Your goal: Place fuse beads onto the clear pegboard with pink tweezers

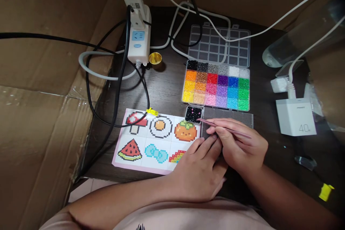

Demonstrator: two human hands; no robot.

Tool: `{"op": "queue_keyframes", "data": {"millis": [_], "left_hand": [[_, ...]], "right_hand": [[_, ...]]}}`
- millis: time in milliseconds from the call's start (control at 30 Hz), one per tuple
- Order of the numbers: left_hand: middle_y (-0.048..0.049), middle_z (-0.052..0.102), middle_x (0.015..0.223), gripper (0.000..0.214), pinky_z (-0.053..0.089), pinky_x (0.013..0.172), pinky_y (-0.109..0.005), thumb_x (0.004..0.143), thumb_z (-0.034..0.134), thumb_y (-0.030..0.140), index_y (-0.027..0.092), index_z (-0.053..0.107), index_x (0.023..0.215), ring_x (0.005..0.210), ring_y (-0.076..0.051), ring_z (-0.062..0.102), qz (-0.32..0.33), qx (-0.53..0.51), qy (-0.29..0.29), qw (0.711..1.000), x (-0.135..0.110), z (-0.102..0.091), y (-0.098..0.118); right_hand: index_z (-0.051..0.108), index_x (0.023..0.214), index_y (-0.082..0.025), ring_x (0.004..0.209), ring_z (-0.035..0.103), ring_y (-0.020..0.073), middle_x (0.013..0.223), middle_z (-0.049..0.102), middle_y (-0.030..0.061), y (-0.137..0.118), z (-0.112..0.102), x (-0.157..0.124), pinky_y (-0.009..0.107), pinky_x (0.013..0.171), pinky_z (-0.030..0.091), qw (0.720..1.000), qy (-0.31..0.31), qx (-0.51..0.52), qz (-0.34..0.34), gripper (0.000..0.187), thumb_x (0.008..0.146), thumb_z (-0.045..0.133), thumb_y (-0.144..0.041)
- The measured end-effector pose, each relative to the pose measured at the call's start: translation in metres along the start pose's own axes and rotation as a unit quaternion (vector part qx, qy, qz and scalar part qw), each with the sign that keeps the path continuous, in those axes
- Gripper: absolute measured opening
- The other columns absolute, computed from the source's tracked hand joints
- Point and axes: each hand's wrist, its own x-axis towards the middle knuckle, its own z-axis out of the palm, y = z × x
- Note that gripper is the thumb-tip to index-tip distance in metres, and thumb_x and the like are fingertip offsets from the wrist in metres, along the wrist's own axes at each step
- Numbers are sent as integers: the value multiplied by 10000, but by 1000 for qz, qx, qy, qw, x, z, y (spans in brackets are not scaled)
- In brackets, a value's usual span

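Tweezers (234, 131): pink; were grasped in the right hand (244, 149), tips at the near right part of the bead tray.
Bead tray (193, 123): small; held black beads (192, 115) and a few pink ones; stood mid-table (164, 95).
Left hand (198, 169): lay back upward near the table's near edge, beside the pegboard; fingertips partly hidden, grip could not be told.
Pegboard (234, 115): clear, studded; lay partly under both hands.
Pattern sheet (161, 142): six pixel designs; lay toward the near left corner.
Bead case (226, 108): colour-sorted; stood open, lid toward the far edge.
Power strip (132, 52): white; lay near the far left corner.
Charger (296, 116): white; stood toward the right edge.
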Motion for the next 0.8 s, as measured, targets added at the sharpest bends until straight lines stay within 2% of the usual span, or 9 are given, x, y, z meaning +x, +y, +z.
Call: {"op": "queue_keyframes", "data": {"millis": [433,800], "left_hand": [[-142,507,1383,402,357,1088,-445,927,559,416,190,609,1255,1388,-311,361,-1,2,4,1000,0,0,0],[-147,514,1379,419,346,1094,-447,919,570,421,190,605,1266,1367,-310,371,-1,10,2,1000,-1,1,0]], "right_hand": [[760,862,-223,841,749,191,806,777,22,1,1,1,349,795,637,1000,-4,-18,-1,161,885,638,-121],[777,970,-246,845,754,194,812,777,13,2,1,0,358,812,636,1000,-14,-7,16,198,891,638,-129]]}}
